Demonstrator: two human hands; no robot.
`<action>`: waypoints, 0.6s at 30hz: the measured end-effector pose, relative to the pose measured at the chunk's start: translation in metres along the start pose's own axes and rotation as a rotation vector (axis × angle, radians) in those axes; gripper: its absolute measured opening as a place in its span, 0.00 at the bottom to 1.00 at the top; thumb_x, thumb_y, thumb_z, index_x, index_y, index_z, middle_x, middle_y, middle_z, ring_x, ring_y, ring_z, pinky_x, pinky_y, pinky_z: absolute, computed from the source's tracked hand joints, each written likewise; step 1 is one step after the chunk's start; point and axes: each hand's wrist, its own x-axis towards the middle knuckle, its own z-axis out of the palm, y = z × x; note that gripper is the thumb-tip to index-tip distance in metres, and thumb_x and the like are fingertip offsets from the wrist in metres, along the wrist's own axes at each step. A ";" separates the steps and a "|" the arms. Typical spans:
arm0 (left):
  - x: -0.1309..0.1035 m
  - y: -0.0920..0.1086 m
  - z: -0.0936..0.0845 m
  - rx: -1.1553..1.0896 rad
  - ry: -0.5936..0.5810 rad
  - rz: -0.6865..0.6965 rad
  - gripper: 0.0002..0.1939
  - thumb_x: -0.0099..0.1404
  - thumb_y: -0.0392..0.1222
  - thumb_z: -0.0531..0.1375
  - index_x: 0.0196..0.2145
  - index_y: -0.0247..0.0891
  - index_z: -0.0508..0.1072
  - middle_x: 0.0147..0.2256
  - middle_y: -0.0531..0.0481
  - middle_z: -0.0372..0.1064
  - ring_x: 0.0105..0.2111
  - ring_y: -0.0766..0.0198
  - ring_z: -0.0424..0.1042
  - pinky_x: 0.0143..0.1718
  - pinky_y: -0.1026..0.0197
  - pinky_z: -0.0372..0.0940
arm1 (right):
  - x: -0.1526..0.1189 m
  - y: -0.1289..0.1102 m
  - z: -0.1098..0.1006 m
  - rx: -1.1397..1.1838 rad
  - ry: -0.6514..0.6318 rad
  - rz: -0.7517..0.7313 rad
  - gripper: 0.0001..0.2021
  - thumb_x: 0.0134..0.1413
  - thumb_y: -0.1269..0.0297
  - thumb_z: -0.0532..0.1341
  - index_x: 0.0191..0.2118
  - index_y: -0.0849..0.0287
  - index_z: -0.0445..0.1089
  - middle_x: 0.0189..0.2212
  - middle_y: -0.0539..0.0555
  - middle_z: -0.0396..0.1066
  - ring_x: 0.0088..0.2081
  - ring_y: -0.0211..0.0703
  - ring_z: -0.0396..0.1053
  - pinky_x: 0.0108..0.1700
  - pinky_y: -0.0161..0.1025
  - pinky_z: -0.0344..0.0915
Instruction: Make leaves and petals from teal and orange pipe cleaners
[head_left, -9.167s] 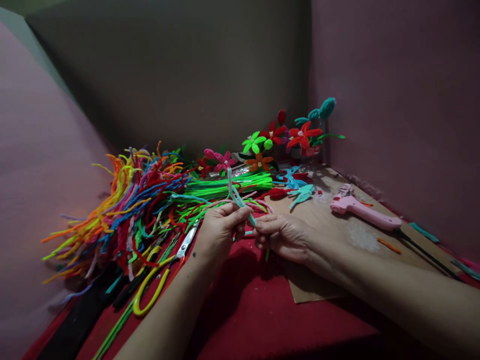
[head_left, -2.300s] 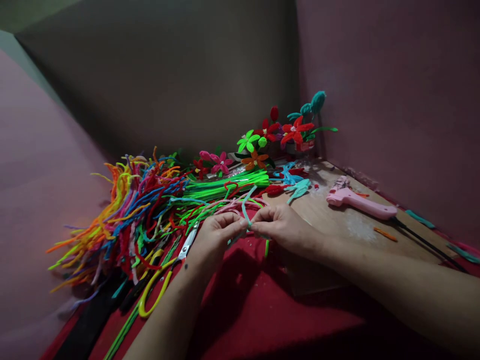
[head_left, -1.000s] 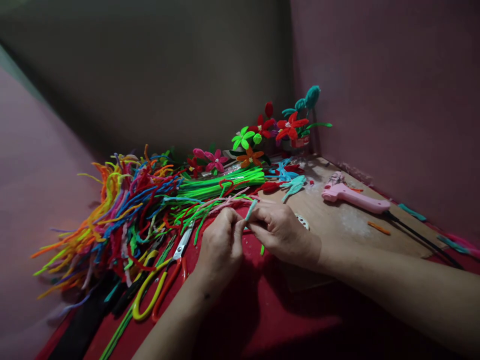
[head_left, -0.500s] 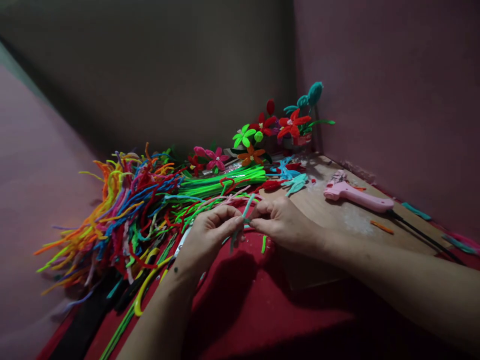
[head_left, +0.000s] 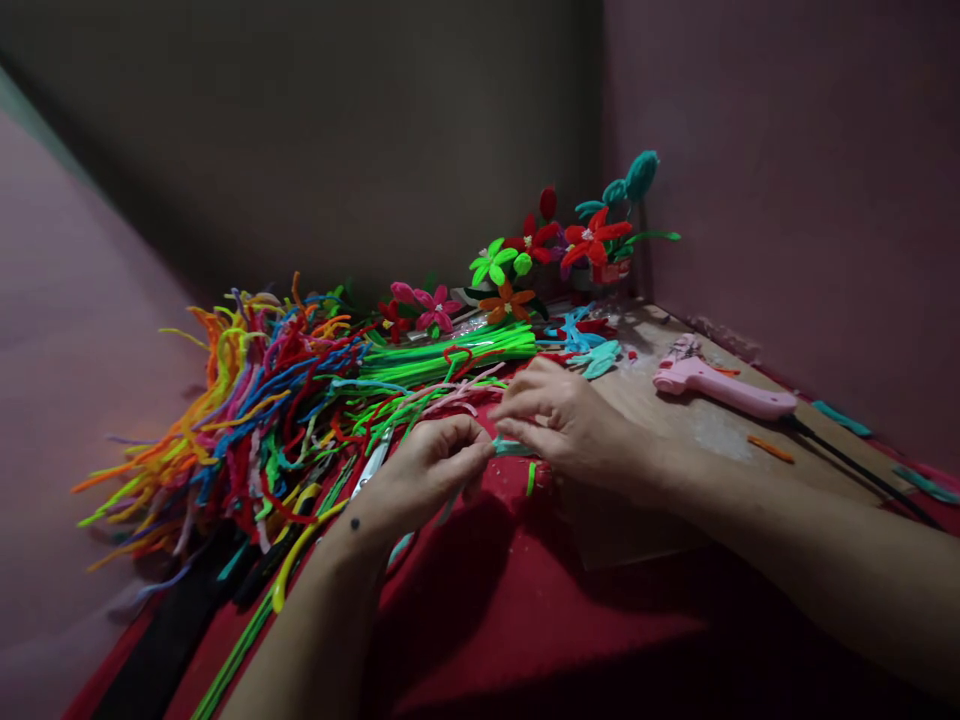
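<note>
1. Head view: our left hand (head_left: 442,460) pinches a pale teal strand (head_left: 448,508), part of it showing below the fingers;
2. our right hand (head_left: 566,420) curls just beside it; we cannot tell whether it grips anything;
3. behind our hands, green stems (head_left: 450,357) lie bundled; rightward, a pink glue gun (head_left: 724,393) rests on brown board (head_left: 637,388).

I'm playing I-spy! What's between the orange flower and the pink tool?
Between the orange flower and the pink tool lie a blue piece, a turquoise piece and red bits, in the head view.
</note>
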 end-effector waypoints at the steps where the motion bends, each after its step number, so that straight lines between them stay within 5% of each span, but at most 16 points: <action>1: 0.000 0.000 0.000 -0.011 0.013 -0.002 0.11 0.60 0.44 0.54 0.24 0.35 0.67 0.19 0.53 0.64 0.19 0.70 0.61 0.23 0.67 0.56 | 0.001 0.001 0.000 0.034 -0.111 0.030 0.08 0.50 0.70 0.59 0.24 0.60 0.74 0.24 0.52 0.69 0.31 0.39 0.61 0.36 0.38 0.58; 4: 0.001 0.000 0.003 -0.037 0.048 -0.005 0.10 0.59 0.43 0.54 0.24 0.35 0.67 0.18 0.53 0.64 0.19 0.69 0.62 0.22 0.67 0.56 | 0.002 0.005 -0.001 0.197 -0.316 0.268 0.11 0.48 0.67 0.60 0.19 0.62 0.73 0.15 0.48 0.63 0.21 0.33 0.55 0.25 0.34 0.52; 8: 0.002 0.000 0.009 -0.099 0.059 -0.014 0.11 0.59 0.42 0.54 0.22 0.34 0.67 0.17 0.53 0.64 0.18 0.71 0.59 0.21 0.68 0.54 | 0.004 0.009 -0.003 0.361 -0.414 0.540 0.07 0.40 0.69 0.62 0.18 0.63 0.71 0.12 0.46 0.59 0.17 0.30 0.50 0.20 0.33 0.45; 13: 0.005 -0.002 0.007 -0.175 0.096 -0.030 0.11 0.57 0.44 0.57 0.23 0.34 0.70 0.18 0.53 0.64 0.19 0.71 0.59 0.22 0.68 0.53 | 0.003 0.008 -0.004 0.519 -0.370 0.686 0.06 0.37 0.69 0.63 0.17 0.63 0.69 0.11 0.46 0.58 0.16 0.30 0.52 0.19 0.33 0.44; 18: 0.006 -0.005 0.001 -0.202 0.143 -0.085 0.11 0.52 0.45 0.63 0.24 0.33 0.73 0.16 0.55 0.61 0.17 0.74 0.56 0.19 0.68 0.51 | 0.003 0.002 -0.002 0.552 -0.283 0.682 0.06 0.37 0.71 0.63 0.15 0.64 0.68 0.10 0.45 0.56 0.15 0.28 0.49 0.19 0.33 0.44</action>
